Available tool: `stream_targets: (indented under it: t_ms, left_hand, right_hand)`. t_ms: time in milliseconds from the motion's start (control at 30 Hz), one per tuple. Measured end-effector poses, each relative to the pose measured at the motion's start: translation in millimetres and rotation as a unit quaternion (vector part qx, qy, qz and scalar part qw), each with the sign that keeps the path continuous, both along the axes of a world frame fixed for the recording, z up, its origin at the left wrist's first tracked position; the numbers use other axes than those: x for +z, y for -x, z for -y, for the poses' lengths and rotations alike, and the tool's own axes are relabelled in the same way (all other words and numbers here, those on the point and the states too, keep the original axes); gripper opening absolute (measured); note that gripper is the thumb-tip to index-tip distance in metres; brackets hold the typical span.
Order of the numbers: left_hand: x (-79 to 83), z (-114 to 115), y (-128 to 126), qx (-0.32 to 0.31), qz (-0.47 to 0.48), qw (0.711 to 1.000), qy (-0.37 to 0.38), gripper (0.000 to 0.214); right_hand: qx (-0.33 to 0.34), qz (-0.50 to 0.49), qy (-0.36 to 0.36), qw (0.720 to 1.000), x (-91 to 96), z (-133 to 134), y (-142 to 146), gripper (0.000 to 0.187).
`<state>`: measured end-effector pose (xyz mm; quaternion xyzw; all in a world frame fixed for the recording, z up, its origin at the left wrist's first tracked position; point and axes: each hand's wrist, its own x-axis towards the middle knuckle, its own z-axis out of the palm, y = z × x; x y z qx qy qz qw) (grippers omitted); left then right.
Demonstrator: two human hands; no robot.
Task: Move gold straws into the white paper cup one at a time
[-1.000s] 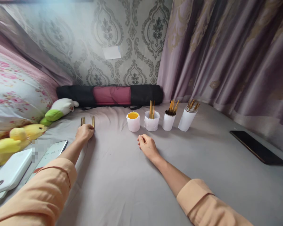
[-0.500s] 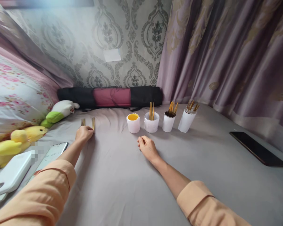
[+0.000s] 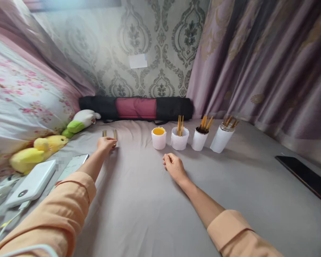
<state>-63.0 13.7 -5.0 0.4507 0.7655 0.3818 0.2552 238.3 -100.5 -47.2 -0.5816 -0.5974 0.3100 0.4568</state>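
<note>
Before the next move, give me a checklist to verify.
1. Left hand gripping the thin golden sticks: cannot tell.
2. Those sticks fully visible: not ok, the hand hides part.
3. Right hand apart from the round white-wrapped cup with yellow interior: ok.
4. Slender orange-brown sticks standing inside the squat white-wrapped tub: ok.
5. Tall white-wrapped jar upright: cannot tell; looks tilted.
6. Flat black rectangular phone away from both hands: ok.

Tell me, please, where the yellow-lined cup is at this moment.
In the head view, the yellow-lined cup stands near the centre, leftmost in its row, beside the wide cup and just beyond the right hand.
</note>
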Motion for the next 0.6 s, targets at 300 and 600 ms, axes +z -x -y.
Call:
stream_targets:
  t_ms: [300,600]
  left_hand:
    - [2.5,4,-18,0.021,0.275,0.96,-0.048,0.013]
    - [-3.3,17,-33,0.036,0.428,0.9,-0.071,0.017]
  right_hand:
    - [0.009,-0.008,0.001,1.0,2.8,0,0,0.036]
    - [0.003,-0.012,0.009,1.0,5.1,1,1,0.037]
